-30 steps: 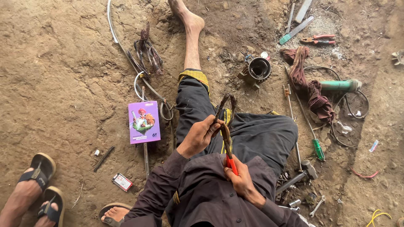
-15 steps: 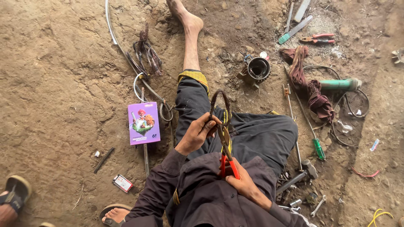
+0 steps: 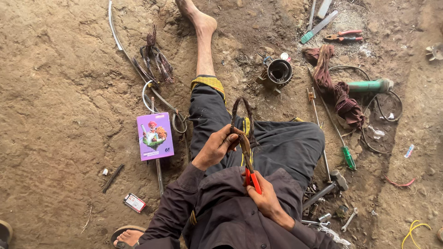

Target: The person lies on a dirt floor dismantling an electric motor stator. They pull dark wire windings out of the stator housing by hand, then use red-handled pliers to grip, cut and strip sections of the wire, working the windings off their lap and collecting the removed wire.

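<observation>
**Orange-handled pliers worked on wire loop**

Orange-handled pliers [image 3: 251, 177] are gripped in the right hand [image 3: 263, 196], closed round the handles. A dark wire loop [image 3: 241, 110] is pinched at its base by the left hand [image 3: 217, 146], fingers closed on it, held over the lap above the dark trousers. Plier tips seem to be set at the loop's base; exact bite cannot be told. Judged step: twisting or cutting the loop. Steady left grip is called for. Purple booklet [image 3: 155, 136], screwdriver [image 3: 348, 157] and hammer [image 3: 330, 184] lie on dirt floor nearby.
</observation>
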The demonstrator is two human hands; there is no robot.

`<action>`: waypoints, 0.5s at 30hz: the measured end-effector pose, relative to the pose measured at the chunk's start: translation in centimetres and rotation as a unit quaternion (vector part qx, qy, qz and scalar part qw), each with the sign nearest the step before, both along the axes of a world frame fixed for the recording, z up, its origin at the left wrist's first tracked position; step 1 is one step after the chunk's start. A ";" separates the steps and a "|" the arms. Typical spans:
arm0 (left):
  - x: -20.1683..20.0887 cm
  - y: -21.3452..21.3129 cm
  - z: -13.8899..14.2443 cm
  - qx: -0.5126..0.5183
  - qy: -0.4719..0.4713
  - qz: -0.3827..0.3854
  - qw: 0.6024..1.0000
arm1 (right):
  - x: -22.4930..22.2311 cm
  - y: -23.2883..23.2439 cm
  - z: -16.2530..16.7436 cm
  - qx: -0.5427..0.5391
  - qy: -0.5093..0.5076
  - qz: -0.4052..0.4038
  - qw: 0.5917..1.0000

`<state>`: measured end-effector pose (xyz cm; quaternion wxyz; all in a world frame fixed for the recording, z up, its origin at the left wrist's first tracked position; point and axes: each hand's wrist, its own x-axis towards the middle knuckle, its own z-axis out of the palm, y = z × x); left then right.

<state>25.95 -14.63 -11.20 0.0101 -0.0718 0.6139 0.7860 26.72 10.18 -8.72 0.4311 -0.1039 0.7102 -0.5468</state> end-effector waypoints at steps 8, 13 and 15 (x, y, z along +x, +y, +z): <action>0.1 0.0 0.1 -0.015 0.002 -0.002 1.000 | -0.1 -0.6 0.5 -0.001 0.011 -0.011 1.000; 0.3 0.0 0.2 -0.023 0.002 0.000 1.000 | -0.1 -0.3 0.0 0.020 0.002 -0.011 1.000; 0.4 0.0 0.2 -0.021 -0.002 -0.003 1.000 | 0.0 -0.1 -0.4 0.016 0.004 -0.010 1.000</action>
